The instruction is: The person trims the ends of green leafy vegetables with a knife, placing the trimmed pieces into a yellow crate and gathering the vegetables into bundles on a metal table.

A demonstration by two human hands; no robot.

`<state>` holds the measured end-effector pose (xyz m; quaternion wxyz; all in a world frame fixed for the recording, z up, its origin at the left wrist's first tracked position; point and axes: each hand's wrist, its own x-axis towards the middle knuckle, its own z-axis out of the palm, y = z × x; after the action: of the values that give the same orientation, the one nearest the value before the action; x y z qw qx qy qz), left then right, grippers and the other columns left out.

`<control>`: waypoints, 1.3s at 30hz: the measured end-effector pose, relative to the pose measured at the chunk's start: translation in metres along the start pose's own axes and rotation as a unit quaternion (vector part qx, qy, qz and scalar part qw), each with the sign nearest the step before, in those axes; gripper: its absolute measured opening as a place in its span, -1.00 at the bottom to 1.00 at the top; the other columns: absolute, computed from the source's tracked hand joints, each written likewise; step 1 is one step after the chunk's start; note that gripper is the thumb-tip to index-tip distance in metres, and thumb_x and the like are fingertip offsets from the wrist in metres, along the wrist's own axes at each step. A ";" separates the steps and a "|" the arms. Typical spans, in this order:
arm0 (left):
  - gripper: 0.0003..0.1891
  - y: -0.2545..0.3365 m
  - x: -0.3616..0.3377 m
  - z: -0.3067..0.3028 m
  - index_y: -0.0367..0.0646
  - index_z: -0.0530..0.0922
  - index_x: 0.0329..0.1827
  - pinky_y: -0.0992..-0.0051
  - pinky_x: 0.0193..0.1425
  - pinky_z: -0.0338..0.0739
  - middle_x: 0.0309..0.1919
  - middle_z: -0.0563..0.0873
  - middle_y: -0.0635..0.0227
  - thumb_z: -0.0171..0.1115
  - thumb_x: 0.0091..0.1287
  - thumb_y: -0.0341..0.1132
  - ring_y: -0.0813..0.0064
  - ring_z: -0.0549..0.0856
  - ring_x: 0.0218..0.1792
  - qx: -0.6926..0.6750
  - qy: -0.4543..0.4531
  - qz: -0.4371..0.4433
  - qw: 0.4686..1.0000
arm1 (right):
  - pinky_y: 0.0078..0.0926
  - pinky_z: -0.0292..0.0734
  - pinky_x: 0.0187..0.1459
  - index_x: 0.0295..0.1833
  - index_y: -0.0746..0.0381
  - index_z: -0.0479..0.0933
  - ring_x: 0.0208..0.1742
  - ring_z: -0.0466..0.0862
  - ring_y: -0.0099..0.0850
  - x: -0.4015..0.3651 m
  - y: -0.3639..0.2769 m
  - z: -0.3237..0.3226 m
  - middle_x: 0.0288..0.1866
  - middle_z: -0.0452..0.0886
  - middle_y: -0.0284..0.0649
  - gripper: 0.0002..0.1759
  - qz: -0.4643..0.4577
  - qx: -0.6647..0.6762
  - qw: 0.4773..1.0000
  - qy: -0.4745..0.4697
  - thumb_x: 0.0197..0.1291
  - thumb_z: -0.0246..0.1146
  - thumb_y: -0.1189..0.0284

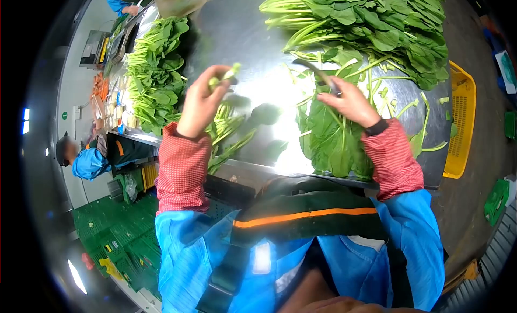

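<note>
Closest in, a blue jacket (183, 248) and a dark apron (301, 216) with an orange stripe fill the lower view, and red checked sleeves (183, 167) reach up from them. The left hand (202, 103) is raised over the tabletop (253, 49), its grip clenched around a short pale-green stalk (230, 74) whose end pokes out up and to the right, toward the other hand. The right hand (349, 103) grasps the handle of a knife (318, 73); the blade runs up and left, so its tip points across the gap at the stalk. The two are near but apart, about level, and the left hand alone has the stalk. Beneath the right hand lies a bunch of loose leaves (328, 140), stems pointing away from the person. The tabletop is shiny metal, wet-looking, strewn with cut stems. Further off, a large heap of greens (371, 22) lies at the far right and a second heap (156, 70) at the far left. A yellow crate (462, 119) stands past the right edge, green crates (118, 232) cover the floor to the left, and a co-worker (89, 162) in blue bends there.
</note>
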<state>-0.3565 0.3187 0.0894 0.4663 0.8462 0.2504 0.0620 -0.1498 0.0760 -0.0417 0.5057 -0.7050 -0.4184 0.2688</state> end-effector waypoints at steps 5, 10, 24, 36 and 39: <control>-0.76 -0.011 -0.002 0.013 -0.19 0.44 -0.03 0.62 -0.16 0.53 -0.19 0.56 0.42 0.23 0.28 -0.49 0.61 0.56 -0.24 0.030 0.049 -0.026 0.998 | -0.15 0.56 -0.28 -0.06 0.23 0.53 -0.31 0.67 -0.04 -0.014 0.033 0.082 -0.31 0.66 -0.02 -0.57 0.093 -0.159 0.983 -0.019 0.22 0.24 0.08; -0.80 -0.099 0.009 0.073 -0.17 0.57 -0.23 0.66 -0.32 0.47 -0.46 0.59 0.56 0.42 0.22 -0.32 0.73 0.53 -0.42 0.020 -0.011 -0.084 0.996 | -0.19 0.57 -0.39 -0.25 0.23 0.51 -0.40 0.67 -0.10 -0.066 0.058 0.060 -0.34 0.65 -0.09 -0.70 0.066 -0.326 0.939 0.080 0.21 0.28 0.19; -0.43 -0.103 0.007 0.270 -0.24 0.56 0.15 0.36 -0.18 0.62 -0.29 0.73 0.11 0.42 0.13 -0.09 0.38 0.71 -0.43 -0.141 -0.212 0.057 0.965 | -0.13 0.57 -0.22 0.03 0.19 0.54 -0.21 0.68 -0.04 -0.149 0.108 -0.181 -0.17 0.69 -0.04 -0.68 0.310 -0.535 0.760 0.198 0.25 0.23 0.24; -0.74 -0.060 0.011 0.167 -0.23 0.58 0.04 0.67 -0.36 0.50 -0.33 0.69 0.43 0.27 0.29 -0.42 0.72 0.56 -0.45 -0.318 -0.173 -0.179 0.915 | -0.31 0.54 -0.52 0.21 0.04 0.45 -0.52 0.61 -0.24 0.119 0.008 0.030 -0.19 0.53 -0.16 -0.50 -0.133 -0.474 0.866 0.085 0.09 0.25 0.44; -0.74 -0.062 -0.003 0.154 -0.27 0.53 0.07 0.68 -0.35 0.47 -0.35 0.66 0.43 0.22 0.32 -0.46 0.68 0.55 -0.45 -0.381 -0.103 -0.210 0.895 | -0.44 0.53 -0.60 -0.04 0.12 0.53 -0.57 0.61 -0.41 0.158 0.027 0.054 -0.27 0.49 -0.19 -0.69 -0.139 -0.575 0.800 0.098 0.02 0.21 0.50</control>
<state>-0.3299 0.2275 -0.0473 0.7783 0.5332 0.3299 -0.0344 -0.1047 0.2345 -0.0789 0.0782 -0.8230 -0.5379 -0.1650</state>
